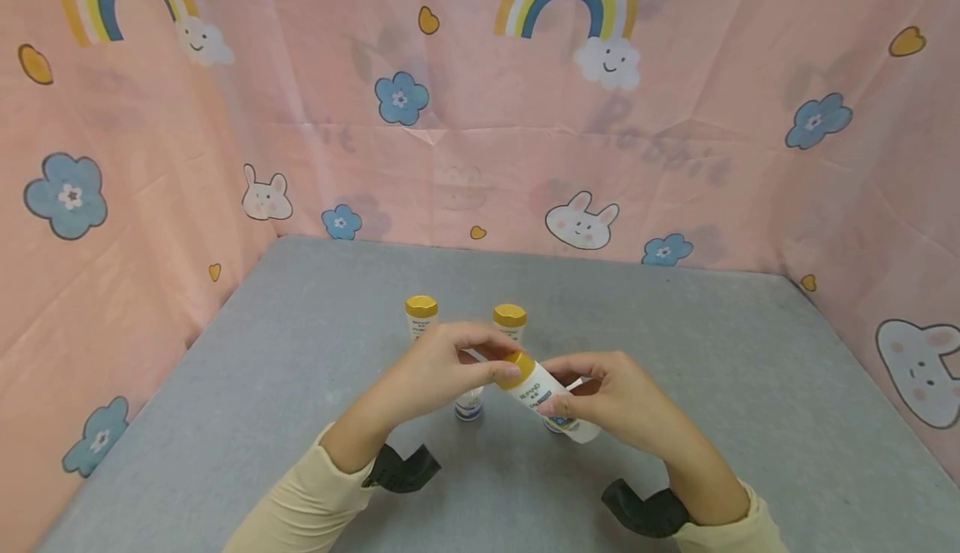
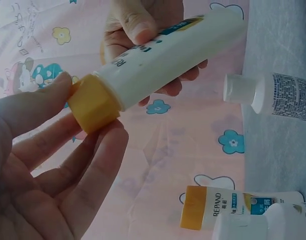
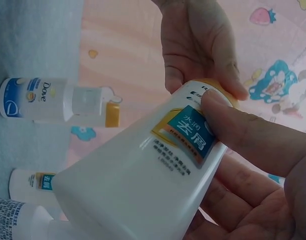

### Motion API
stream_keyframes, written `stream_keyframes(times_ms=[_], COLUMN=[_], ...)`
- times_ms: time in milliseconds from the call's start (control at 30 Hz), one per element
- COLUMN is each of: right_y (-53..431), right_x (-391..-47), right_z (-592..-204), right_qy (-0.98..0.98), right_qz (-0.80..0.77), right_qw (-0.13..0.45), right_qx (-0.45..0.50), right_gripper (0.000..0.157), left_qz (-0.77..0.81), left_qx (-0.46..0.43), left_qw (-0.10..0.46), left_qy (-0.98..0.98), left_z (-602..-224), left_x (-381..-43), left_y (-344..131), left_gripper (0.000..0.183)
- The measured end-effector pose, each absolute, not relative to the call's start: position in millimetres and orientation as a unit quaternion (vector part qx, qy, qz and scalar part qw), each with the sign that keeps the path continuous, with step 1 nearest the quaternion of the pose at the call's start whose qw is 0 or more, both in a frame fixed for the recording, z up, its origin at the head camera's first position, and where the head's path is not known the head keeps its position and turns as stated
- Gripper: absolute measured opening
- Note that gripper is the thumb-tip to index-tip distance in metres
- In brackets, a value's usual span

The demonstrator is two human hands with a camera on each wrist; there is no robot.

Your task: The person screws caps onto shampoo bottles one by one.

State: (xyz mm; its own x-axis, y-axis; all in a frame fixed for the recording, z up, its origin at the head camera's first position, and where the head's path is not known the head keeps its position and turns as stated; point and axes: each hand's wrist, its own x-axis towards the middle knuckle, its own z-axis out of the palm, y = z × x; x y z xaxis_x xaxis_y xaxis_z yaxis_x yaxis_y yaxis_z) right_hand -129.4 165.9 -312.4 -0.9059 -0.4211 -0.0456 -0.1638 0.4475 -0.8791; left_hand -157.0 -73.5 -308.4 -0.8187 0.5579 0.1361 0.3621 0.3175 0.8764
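A white shampoo bottle (image 1: 542, 395) with a yellow cap is held tilted between both hands above the table. My left hand (image 1: 438, 367) pinches the yellow cap (image 2: 94, 104) between thumb and fingers. Around the bottle's body curl the thumb and fingers of my right hand (image 1: 618, 391). The cap sits on the bottle's neck end; whether it is loose cannot be told. In the right wrist view the wide white end and blue-green label (image 3: 190, 132) face the camera.
Two similar yellow-capped bottles stand behind the hands, one at left (image 1: 422, 313), one at right (image 1: 510, 320). Nearer are two white-capped bottles, partly hidden by the hands; one (image 3: 40, 97) reads Dove. All stand on the grey tabletop (image 1: 300, 386). A pink patterned cloth (image 1: 480, 161) surrounds the table.
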Motion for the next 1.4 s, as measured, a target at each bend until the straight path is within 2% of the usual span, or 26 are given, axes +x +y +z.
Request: stream_keyframes(times_ms=[133, 367, 567, 700, 867, 1000, 1200, 1400], right_y=[166.1, 165.7, 166.1, 166.1, 165.8, 165.7, 165.3, 165.3], right_x=[-129.6, -129.7, -129.7, -129.5, -129.4, -129.3, -129.2, -129.6], right_z=[-312.4, -312.6, -312.1, -311.7, -311.7, -312.0, -313.0, -313.5], right_qy=[0.839, 0.842, 0.841, 0.841, 0.842, 0.841, 0.840, 0.840], right_qz=[-0.497, -0.494, -0.495, -0.495, -0.495, -0.499, -0.500, -0.499], right_qw=[0.130, 0.128, 0.129, 0.129, 0.126, 0.123, 0.124, 0.128], right_qx=[-0.177, -0.173, -0.175, -0.178, -0.174, -0.173, -0.173, -0.171], right_gripper=[0.038, 0.038, 0.040, 0.040, 0.039, 0.039, 0.038, 0.038], left_qz=[0.505, 0.514, 0.511, 0.513, 0.518, 0.524, 0.512, 0.511], left_qx=[0.304, 0.293, 0.300, 0.315, 0.317, 0.287, 0.215, 0.231], left_qw=[0.092, 0.088, 0.093, 0.100, 0.098, 0.089, 0.090, 0.099], left_qy=[0.802, 0.802, 0.800, 0.792, 0.788, 0.797, 0.827, 0.822], left_z=[-307.8, -304.4, -304.8, -305.0, -303.4, -303.4, -306.1, -307.9], left_x=[-156.4, -155.0, -156.0, -156.5, -155.9, -155.7, -154.0, -153.9], left_y=[-74.3, -75.4, -75.7, -76.9, -79.0, -78.9, -74.5, -72.5], left_gripper=[0.027, 0.044, 0.029, 0.028, 0.041, 0.050, 0.045, 0.030])
